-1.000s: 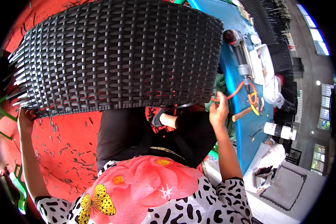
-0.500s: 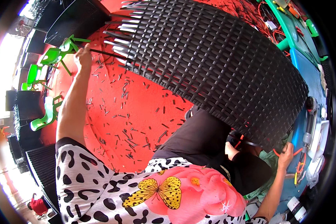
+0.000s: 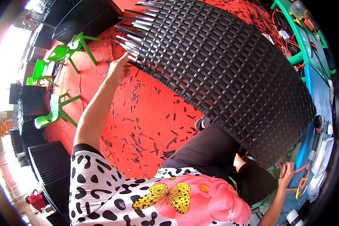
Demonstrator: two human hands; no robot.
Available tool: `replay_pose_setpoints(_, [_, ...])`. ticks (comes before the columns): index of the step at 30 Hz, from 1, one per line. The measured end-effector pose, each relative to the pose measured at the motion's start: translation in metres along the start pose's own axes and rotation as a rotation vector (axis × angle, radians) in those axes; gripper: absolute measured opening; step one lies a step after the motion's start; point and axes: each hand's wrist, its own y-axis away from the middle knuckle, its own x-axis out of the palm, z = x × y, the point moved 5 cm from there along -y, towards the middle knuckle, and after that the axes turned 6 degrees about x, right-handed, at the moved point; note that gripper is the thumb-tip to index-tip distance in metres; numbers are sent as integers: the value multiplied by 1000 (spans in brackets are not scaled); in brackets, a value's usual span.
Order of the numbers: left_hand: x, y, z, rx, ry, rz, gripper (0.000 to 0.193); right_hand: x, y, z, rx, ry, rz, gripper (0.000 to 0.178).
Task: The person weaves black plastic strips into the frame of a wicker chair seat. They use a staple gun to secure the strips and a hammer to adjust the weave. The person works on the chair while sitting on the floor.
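A large curved panel of woven black strips [image 3: 222, 71] lies tilted across my lap, with loose strip ends [image 3: 133, 32] jutting from its far left side. At its left edge, my left hand [image 3: 119, 71] is closed, fingertips pinching at a black strip; most of that strip is hidden by the fingers and weave. My right hand [image 3: 287, 173] is down by the panel's lower right corner, fingers curled round a thin orange curved thing [image 3: 300, 169]; whether it is a handle or a cord cannot be made out.
Short black strip offcuts [image 3: 135, 139] litter the red floor [image 3: 158, 109]. Green chairs [image 3: 54, 113] and dark woven furniture [image 3: 84, 20] stand at the left. A blue table [image 3: 320, 88] at the right bears a grey tool [image 3: 316, 137] and orange cords. A green table frame [image 3: 295, 59] stands at the far right.
My left hand has moved right, in against the panel's edge; the strip stretched out to it earlier no longer shows at length. My right hand stays near the lower right corner.
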Motion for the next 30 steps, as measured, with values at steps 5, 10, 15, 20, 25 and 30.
replay_pose_setpoints(5, [15, 10, -21, 212, -204, -164, 30, -3, 6, 3, 26, -6, -15, 7])
replay_pose_setpoints(10, [17, -13, -24, 211, -387, -178, 30, -8, 11, 9, 19, 27, -70, 6])
replay_pose_setpoints(15, [22, -24, -9, 28, -126, 114, 27, -10, 9, 11, 132, 129, -133, 15])
replay_pose_setpoints(20, [-21, -75, 18, 128, 21, -264, 16, -32, 6, 28, 33, 112, -192, 12])
replay_pose_setpoints(25, [21, -71, -26, 954, -943, -513, 16, -37, 19, 35, 50, 75, -203, 21])
replay_pose_setpoints(30, [-20, -78, -62, 667, -843, -429, 19, -38, 18, 42, -30, -25, -261, 23])
